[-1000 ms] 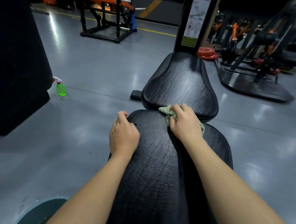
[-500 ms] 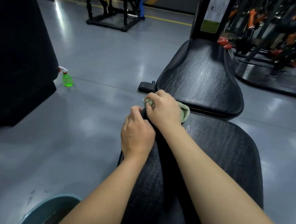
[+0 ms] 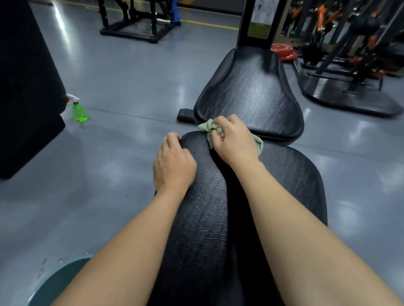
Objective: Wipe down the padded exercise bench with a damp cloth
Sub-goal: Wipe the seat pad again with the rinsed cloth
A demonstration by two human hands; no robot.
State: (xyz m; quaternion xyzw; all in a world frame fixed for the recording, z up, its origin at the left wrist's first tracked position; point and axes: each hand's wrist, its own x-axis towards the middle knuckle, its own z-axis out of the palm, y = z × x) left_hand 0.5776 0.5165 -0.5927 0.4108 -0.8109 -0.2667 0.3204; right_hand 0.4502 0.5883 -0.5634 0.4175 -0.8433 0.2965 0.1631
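The right hand [image 3: 234, 141] grips a bunched pale green cloth [image 3: 204, 128] and presses it on the far end of the black padded surface [image 3: 292, 182], near its left corner. The cloth lies right at the narrow gap that parts the surface from the seat pad [image 3: 249, 95] beyond. The left hand [image 3: 173, 167] sits on the surface's left edge with its fingers curled over the rim, holding it. Both forearms run along the surface, and its right half is bare.

To the left, open grey floor [image 3: 128, 82] lies between the surface and a big black block [image 3: 17, 71]. A green spray bottle [image 3: 79, 111] stands at the block's foot. A teal basin [image 3: 57, 287] lies low on the left, just beside the surface's near end. To the right the floor is open, with a machine base [image 3: 351, 98] well apart.

A sheet [image 3: 262, 9] with a green band hangs on the black post behind the seat pad. Its writing is too blurred to read.
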